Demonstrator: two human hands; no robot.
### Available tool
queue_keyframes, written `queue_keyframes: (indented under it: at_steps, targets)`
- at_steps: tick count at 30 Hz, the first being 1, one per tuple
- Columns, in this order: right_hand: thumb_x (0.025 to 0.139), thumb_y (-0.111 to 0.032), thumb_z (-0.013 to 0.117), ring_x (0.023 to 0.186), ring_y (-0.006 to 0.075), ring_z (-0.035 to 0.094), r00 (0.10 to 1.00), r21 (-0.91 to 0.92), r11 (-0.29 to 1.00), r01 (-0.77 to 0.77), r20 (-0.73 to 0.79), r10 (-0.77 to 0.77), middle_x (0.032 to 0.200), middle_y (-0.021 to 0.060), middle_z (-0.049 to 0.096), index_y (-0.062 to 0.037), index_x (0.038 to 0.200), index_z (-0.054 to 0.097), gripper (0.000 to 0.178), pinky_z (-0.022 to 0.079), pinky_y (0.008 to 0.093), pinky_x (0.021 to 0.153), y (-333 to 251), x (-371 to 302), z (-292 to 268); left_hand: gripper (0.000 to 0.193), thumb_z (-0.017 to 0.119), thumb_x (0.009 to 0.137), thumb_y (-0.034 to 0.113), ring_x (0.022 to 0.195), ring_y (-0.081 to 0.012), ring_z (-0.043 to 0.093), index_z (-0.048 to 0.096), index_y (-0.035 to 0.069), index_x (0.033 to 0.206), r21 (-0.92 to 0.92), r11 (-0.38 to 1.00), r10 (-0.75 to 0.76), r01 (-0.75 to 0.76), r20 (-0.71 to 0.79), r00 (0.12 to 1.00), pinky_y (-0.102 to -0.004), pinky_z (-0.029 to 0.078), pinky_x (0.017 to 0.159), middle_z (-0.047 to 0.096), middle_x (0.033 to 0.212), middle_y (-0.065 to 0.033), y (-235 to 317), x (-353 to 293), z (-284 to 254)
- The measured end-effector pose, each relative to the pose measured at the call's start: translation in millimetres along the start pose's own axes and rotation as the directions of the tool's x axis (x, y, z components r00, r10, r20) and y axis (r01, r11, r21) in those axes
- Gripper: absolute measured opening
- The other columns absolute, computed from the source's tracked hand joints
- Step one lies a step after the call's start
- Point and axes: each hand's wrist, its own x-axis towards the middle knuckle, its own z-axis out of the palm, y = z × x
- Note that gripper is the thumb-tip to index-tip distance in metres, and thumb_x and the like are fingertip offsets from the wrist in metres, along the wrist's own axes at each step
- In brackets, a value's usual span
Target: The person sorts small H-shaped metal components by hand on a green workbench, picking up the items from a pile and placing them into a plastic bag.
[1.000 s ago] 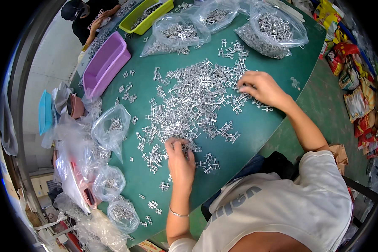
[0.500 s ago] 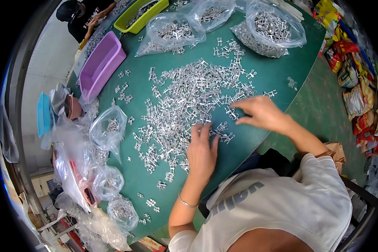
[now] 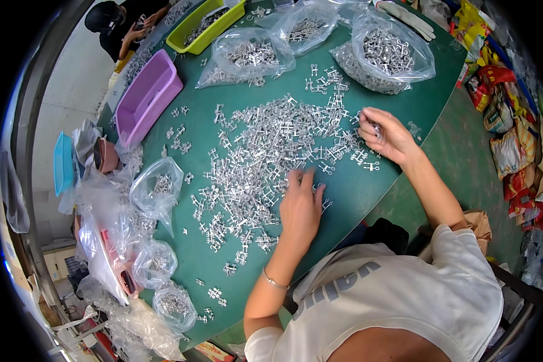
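Observation:
A wide heap of small silvery metal clips [image 3: 259,151] with looped ends covers the middle of the green table. My left hand [image 3: 301,208] rests at the heap's near right edge, fingers stretched toward the clips and thumb apart. To the right, above the table near its edge, my right hand [image 3: 389,137] is curled closed. A bit of shiny metal shows between its fingers, seemingly one or more clips; how many is hidden. Just below that hand lie a few loose clips [image 3: 370,166].
Clear bags of clips [image 3: 387,51] stand at the far side, beside a yellow-green basin [image 3: 208,37]. A purple basin [image 3: 130,114] and smaller bags [image 3: 175,304] line the left. Across the table, a person [image 3: 117,30] holds something dark. Gloves [image 3: 407,21] lie at the far right.
My right hand has moved away from the heap, up and to the right, and its fingers have closed with metal in them. My left hand has shifted slightly right and farther up.

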Motion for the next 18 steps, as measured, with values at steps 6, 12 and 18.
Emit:
queue_keyframes:
  at_steps: [6,12,18]
  targets:
    - [0.074,-0.011,0.064,0.065,0.0275,0.056,0.870,-0.927,-0.002,0.375,0.353,-0.344,0.074,0.0108,0.058,-0.0105,0.094,0.066,0.020,0.045,0.0354,0.058,5.3,28.4,16.3,0.037,0.062,0.079,0.014,0.067,-0.0323,0.059,0.052,0.006,0.114,0.050,0.999,-0.002,-0.002,0.075,0.997,-0.0390,0.048,0.058,0.050,0.098,-0.0148,9.4,25.6,24.2]
    - [0.079,-0.011,0.063,0.060,0.0167,0.054,0.876,-0.753,0.492,0.437,0.231,-0.423,0.066,0.0014,0.056,-0.0028,0.089,0.063,0.013,0.040,0.0330,0.052,10.9,30.2,-1.9,0.032,0.061,0.080,0.014,0.067,-0.0332,0.059,0.054,0.005,0.110,0.042,0.999,0.000,-0.005,0.115,0.993,-0.0399,0.048,0.057,0.051,0.096,-0.0151,2.4,11.6,24.0]
    - [0.082,-0.011,0.061,0.068,0.0109,0.052,0.998,-0.405,0.912,-0.065,-0.037,0.055,0.068,-0.0003,0.056,0.0023,0.085,0.062,0.013,0.042,0.0266,0.062,-1.7,14.6,-8.1,0.032,0.061,0.080,0.015,0.068,-0.0335,0.059,0.054,0.006,0.110,0.052,0.998,-0.042,0.038,0.072,0.997,-0.0411,0.047,0.058,0.052,0.097,-0.0134,-0.3,15.0,15.8]
